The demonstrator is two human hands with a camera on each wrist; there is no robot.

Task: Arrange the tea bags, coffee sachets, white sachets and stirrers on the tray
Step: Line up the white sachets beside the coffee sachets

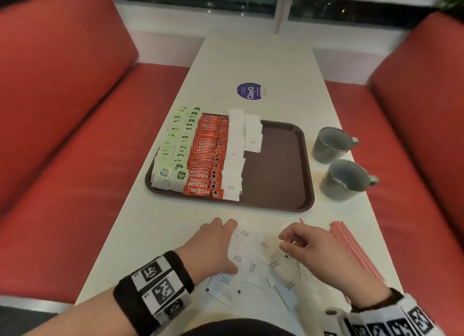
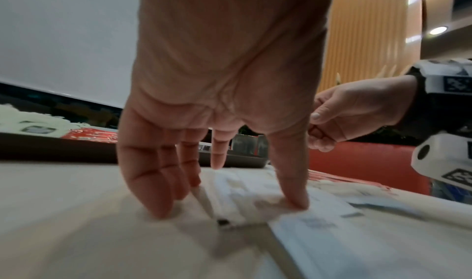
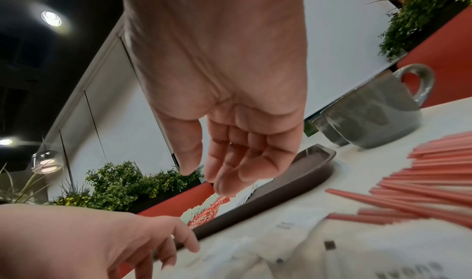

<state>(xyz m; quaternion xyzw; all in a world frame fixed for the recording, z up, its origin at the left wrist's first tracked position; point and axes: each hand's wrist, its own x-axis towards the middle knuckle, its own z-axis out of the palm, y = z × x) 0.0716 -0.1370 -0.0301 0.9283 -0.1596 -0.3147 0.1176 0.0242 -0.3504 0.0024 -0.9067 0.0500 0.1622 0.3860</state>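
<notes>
The brown tray (image 1: 276,175) holds rows of green tea bags (image 1: 175,154), red coffee sachets (image 1: 208,157) and white sachets (image 1: 234,160) on its left half. Its right half is bare. Several loose white sachets (image 1: 253,268) lie scattered on the table in front of the tray. My left hand (image 1: 226,240) rests on their left side, with straight fingers (image 2: 153,182) on the table and the thumb (image 2: 291,182) pressing a sachet. Just above the pile's right side hovers my right hand (image 1: 288,240), fingers loosely curled and holding nothing (image 3: 204,174). Pink stirrers (image 1: 351,247) lie in a bundle to its right.
Two grey mugs (image 1: 331,144) (image 1: 346,180) stand on the table right of the tray. A round purple sticker (image 1: 251,91) is on the tabletop beyond the tray. Red benches (image 1: 62,134) (image 1: 414,160) flank the narrow white table.
</notes>
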